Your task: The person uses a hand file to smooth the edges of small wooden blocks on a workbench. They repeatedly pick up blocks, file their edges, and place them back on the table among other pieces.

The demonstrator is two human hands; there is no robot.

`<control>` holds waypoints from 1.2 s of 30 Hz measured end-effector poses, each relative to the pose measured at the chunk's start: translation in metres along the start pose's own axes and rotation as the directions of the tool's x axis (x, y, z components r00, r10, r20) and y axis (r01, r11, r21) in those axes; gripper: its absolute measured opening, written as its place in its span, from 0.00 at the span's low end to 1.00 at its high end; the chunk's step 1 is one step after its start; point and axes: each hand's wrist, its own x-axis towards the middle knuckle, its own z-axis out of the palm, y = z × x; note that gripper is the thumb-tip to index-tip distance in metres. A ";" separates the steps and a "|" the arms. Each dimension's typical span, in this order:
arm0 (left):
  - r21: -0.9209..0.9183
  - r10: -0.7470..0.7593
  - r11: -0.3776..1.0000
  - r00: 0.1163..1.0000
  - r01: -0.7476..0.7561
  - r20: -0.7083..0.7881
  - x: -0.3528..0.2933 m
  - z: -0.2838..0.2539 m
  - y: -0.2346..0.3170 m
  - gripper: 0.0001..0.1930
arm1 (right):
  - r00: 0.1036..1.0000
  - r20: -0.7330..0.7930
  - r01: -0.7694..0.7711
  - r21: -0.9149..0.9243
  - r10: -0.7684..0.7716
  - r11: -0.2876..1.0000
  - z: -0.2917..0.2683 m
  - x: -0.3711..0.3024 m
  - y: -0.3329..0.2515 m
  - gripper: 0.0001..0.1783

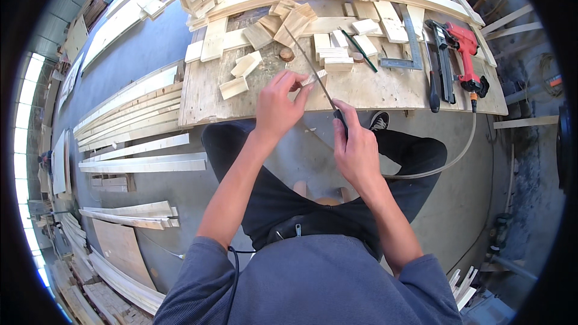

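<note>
The person is sitting at a low plywood workbench, working a small piece of pale wood with a long thin file. The left hand is pinching the piece between thumb and fingertips, closed tight on it just above the bench's near edge. The right hand is wrapped shut around the file's dark handle, with the blade running up and away across the piece toward a heap of offcut blocks. The likeliest trouble seems to be the blade skating off so small a piece and scraping the left fingertips, since they are sitting right beside the contact point. The piece could also twist loose and drop to the floor. A red power tool is lying well apart at the right.
</note>
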 end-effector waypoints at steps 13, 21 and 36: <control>0.118 0.103 0.988 0.995 -0.104 0.012 0.009 0.001 0.011 0.03 | 0.987 0.072 0.158 -0.290 -0.143 0.944 -0.013 0.008 -0.009 0.34; 0.120 0.098 0.988 0.995 -0.097 -0.002 0.002 0.004 0.015 0.04 | 0.989 0.142 0.084 -0.308 -0.041 0.948 -0.029 0.003 -0.024 0.30; 0.033 0.090 0.995 0.996 -0.089 -0.024 0.009 0.007 0.003 0.06 | 0.988 0.008 0.156 -0.176 -0.157 0.972 0.006 0.006 0.028 0.33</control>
